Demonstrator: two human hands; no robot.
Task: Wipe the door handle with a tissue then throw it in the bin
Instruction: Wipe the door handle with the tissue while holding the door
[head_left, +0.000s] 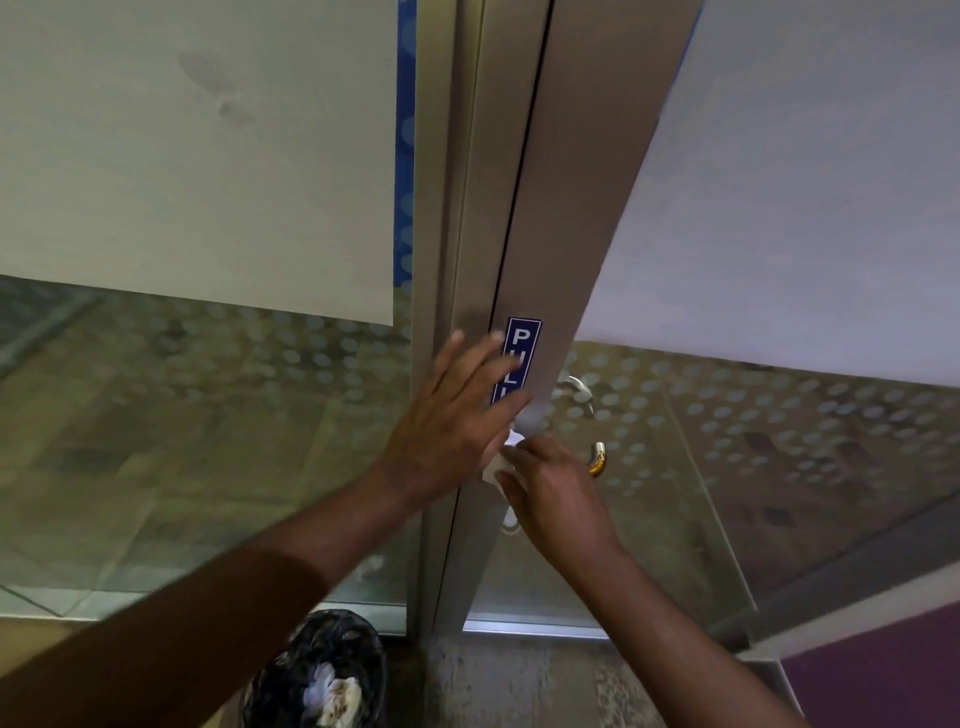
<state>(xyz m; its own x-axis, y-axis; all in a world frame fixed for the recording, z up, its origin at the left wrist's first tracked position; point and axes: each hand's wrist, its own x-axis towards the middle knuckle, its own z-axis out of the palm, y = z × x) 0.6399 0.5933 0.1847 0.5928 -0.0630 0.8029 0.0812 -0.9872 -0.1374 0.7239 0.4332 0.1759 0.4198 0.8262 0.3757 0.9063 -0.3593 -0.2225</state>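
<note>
1. The left hand (457, 421) is spread flat, fingers wide, against the metal door frame (540, 218) over a blue PULL sticker (519, 348).
2. A white tissue (501, 457) is pinched in the right hand (556, 499), beside the door handle (597, 457).
3. A lined bin (322, 670) is seen on the floor below, with crumpled paper inside.

Left hand: bare left hand (452, 421), no glove, no ring visible, nails short.
Left forearm: bare long forearm (249, 597) entering from 7 o'clock; no sleeve, watch or band in view.
Right hand: bare right hand (556, 499), no glove, no ring visible.
Right forearm: bare slimmer-looking forearm (675, 634) entering from 5 o'clock; no sleeve or wristwear in view.
</note>
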